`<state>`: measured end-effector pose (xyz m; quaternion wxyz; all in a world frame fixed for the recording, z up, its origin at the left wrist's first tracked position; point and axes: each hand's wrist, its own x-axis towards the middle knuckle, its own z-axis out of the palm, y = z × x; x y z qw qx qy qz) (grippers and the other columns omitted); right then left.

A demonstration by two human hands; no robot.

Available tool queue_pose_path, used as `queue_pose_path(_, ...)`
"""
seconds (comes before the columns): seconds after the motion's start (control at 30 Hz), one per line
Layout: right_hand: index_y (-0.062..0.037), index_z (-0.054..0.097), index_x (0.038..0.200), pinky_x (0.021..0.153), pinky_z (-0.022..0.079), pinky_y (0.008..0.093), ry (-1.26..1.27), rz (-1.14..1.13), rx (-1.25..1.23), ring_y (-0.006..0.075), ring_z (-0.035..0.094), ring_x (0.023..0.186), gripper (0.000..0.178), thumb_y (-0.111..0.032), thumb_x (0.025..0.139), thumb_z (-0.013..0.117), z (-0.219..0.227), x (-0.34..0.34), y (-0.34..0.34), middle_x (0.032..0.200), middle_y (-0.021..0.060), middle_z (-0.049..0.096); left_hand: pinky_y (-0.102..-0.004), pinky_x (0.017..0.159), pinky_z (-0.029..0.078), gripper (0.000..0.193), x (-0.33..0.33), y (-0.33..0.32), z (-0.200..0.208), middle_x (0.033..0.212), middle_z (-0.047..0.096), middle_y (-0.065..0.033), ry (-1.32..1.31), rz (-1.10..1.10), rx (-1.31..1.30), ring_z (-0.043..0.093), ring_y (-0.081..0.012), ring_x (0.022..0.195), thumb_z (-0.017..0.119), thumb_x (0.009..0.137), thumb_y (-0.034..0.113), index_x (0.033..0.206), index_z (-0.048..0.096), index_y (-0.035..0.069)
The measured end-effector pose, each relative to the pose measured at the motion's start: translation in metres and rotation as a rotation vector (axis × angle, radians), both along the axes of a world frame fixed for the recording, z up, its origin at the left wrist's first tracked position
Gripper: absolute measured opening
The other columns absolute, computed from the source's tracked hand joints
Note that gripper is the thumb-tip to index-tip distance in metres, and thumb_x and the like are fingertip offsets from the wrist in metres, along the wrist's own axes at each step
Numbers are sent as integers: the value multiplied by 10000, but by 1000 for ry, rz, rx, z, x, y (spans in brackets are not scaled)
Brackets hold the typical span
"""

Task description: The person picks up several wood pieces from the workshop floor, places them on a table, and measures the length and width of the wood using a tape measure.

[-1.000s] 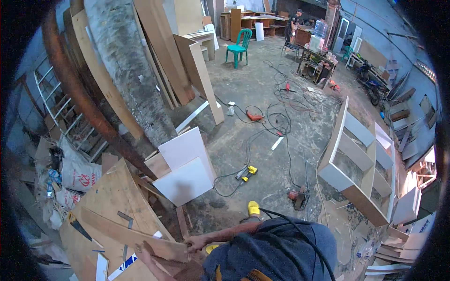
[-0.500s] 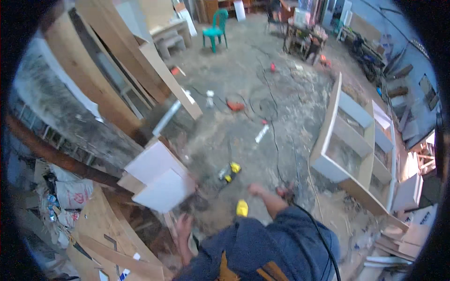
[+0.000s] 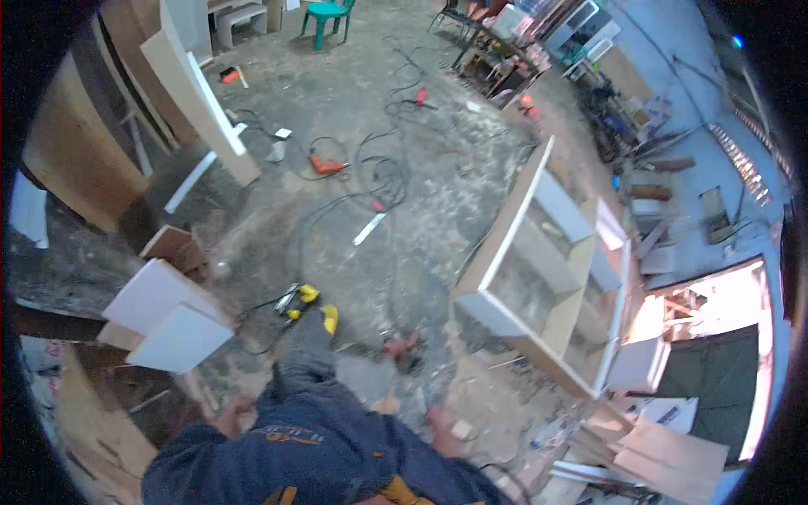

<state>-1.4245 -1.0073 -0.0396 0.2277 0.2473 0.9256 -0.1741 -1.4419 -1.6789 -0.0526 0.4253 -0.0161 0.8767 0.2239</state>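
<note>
Between eight and nine o'clock, two white panels point(image 3: 181, 338), smooth, flat and straight-edged, overlap at a slant. The person's left hand point(image 3: 234, 412) is below them, between seven and eight, apart from the panels in the view; it is blurred, and whether its fingers are spread or closed on anything cannot be told. Toward eight, a yellow-and-black power tool point(image 3: 296, 301) lies just beside a yellow shoe point(image 3: 331, 320). At six lies a red-brown tool point(image 3: 402, 347), its details blurred. Between five and six, the right hand point(image 3: 441, 427) is near a small pale block point(image 3: 461, 429); its grip cannot be told either.

One second ago both hands were together at a brown board over the worktop point(image 3: 114, 412); now they are well apart, on either side of the torso. The view has swung right, leaving the worktop at the rim near eight.

From the panels' right edges, concrete floor point(image 3: 252, 223) stretches toward twelve, with an orange drill point(image 3: 326, 164) between ten and eleven and looped black cables point(image 3: 391, 181) near twelve. At three, a compartmented frame point(image 3: 505, 219) bounds that stretch, its corner jutting leftward.
</note>
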Motion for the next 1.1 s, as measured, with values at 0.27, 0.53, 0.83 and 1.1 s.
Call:
queue_pose_path(0.27,-14,687,952,713,528,407,-59,-549,-505,321,675,816,298,-278,887,566,46,-99,-43,895,172,699,-390,635,516,300,-258,100,-48,709,675,-112,-258,390,166,650,-217,678,638,793,308,854,720,26)
queue_pose_path(0.53,-12,677,952,656,535,368,168,-710,-600,269,679,764,233,-217,905,576,53,-318,-16,862,132,692,-339,747,530,323,-669,266,92,867,729,-123,263,384,461,686,-197,786,625,845,264,1020,710,6)
queue_pose_path(0.83,-6,641,928,599,526,291,370,-914,-690,199,661,704,231,-201,977,529,36,-576,84,855,135,680,-351,583,467,284,-845,285,42,657,622,-77,266,540,483,597,-160,614,615,864,290,814,651,12)
queue_pose_path(1.1,-36,685,961,725,532,383,-44,-410,-610,281,663,819,348,-348,895,546,-25,-794,133,911,162,694,-427,757,539,89,-788,310,-3,768,637,-152,-206,882,525,626,-356,726,678,748,118,803,702,51)
